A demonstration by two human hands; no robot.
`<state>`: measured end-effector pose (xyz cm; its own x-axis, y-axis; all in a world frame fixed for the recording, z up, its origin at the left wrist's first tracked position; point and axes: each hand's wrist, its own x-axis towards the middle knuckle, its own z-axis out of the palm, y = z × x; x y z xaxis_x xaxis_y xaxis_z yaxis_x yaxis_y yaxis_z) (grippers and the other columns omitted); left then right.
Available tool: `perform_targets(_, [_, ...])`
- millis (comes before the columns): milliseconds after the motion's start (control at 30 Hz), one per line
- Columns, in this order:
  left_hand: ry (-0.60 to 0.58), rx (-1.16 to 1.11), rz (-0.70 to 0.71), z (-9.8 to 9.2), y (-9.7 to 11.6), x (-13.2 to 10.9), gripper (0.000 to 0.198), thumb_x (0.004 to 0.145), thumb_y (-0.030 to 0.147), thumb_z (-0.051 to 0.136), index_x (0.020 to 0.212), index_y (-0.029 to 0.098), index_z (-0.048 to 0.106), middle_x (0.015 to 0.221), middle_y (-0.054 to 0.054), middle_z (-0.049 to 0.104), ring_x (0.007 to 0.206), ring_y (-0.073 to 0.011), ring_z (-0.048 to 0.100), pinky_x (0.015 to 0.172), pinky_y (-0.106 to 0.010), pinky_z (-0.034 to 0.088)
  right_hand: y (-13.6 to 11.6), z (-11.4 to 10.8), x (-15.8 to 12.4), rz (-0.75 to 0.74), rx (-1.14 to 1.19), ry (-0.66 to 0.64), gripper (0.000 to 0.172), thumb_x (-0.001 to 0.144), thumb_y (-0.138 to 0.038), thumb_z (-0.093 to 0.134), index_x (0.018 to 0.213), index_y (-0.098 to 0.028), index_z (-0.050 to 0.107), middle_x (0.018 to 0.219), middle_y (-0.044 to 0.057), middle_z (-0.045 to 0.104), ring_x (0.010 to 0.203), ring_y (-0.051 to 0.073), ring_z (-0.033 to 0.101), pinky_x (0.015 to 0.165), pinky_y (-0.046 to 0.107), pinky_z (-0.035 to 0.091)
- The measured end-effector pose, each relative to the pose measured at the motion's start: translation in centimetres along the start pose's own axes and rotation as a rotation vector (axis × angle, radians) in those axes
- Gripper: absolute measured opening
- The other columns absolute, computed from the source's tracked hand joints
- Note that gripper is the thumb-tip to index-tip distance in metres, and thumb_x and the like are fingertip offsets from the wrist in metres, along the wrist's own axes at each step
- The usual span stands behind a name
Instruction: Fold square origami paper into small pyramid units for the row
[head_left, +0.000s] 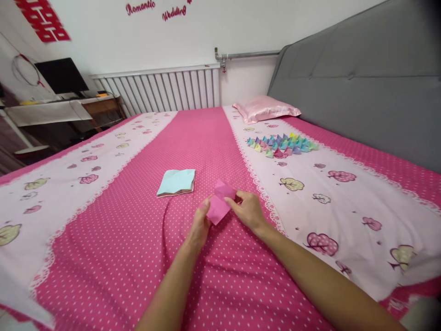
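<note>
A pink sheet of paper (219,208), creased and partly folded, is held between both hands above the dotted bedspread. My left hand (200,221) grips its left edge, thumb on top. On the right side, my right hand (248,209) pinches the paper between thumb and fingers. A stack of light blue square paper (177,181) lies on the bed, left of and beyond my hands. Farther off to the right stand rows of small folded paper pieces (282,145) in several colours.
The pink bedspread (131,248) is wrinkled near my arms. A pink pillow (265,109) lies at the far right, by the grey headboard (361,78). Behind the bed are a white radiator (165,89) and, at left, a desk (51,111) with a monitor (62,76).
</note>
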<state>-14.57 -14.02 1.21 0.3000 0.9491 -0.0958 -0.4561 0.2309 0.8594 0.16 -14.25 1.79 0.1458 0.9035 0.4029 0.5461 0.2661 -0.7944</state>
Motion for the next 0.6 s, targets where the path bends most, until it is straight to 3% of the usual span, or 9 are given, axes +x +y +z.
perform_targets(167, [-0.053, -0.041, 0.073, 0.3, -1.1, 0.0, 0.057, 0.064, 0.029, 0.071, 0.116, 0.02, 0.051, 0.11, -0.008, 0.062, 0.104, -0.0228, 0.056, 0.092, -0.034, 0.041, -0.1, 0.2, 0.0, 0.155, 0.419, 0.058, 0.026, 0.071, -0.036, 0.061, 0.085, -0.015, 0.057, 0.083, 0.007, 0.066, 0.068, 0.017, 0.062, 0.054, 0.026, 0.05])
perform_targets(333, [-0.079, -0.04, 0.144, 1.3, -0.8, -0.3, 0.043, 0.068, 0.026, 0.068, 0.109, 0.021, 0.056, 0.106, -0.006, 0.064, 0.108, -0.0208, 0.053, 0.096, -0.035, 0.038, 0.0, 0.5, 0.5, 0.368, 0.768, 0.113, 0.028, 0.064, -0.03, 0.068, 0.085, -0.015, 0.056, 0.082, 0.003, 0.064, 0.066, 0.012, 0.06, 0.056, 0.022, 0.051])
perform_targets(467, [-0.052, 0.025, 0.149, 1.7, -0.9, -0.3, 0.031, 0.069, 0.027, 0.067, 0.097, 0.017, 0.062, 0.102, -0.008, 0.066, 0.106, -0.0208, 0.054, 0.092, -0.033, 0.04, -0.6, 0.8, 0.3, 0.508, 1.024, 0.01, 0.023, 0.062, -0.019, 0.069, 0.083, -0.015, 0.06, 0.08, 0.001, 0.064, 0.064, 0.009, 0.059, 0.057, 0.018, 0.051])
perform_targets(600, [0.119, 0.011, 0.146, 0.9, -1.5, 0.3, 0.026, 0.073, 0.035, 0.062, 0.088, 0.014, 0.064, 0.098, -0.01, 0.067, 0.101, -0.0218, 0.058, 0.086, -0.032, 0.044, -1.1, 1.1, -0.2, 0.577, 1.042, -0.144, 0.018, 0.065, -0.017, 0.066, 0.083, -0.015, 0.062, 0.08, 0.004, 0.065, 0.064, 0.01, 0.059, 0.053, 0.018, 0.05])
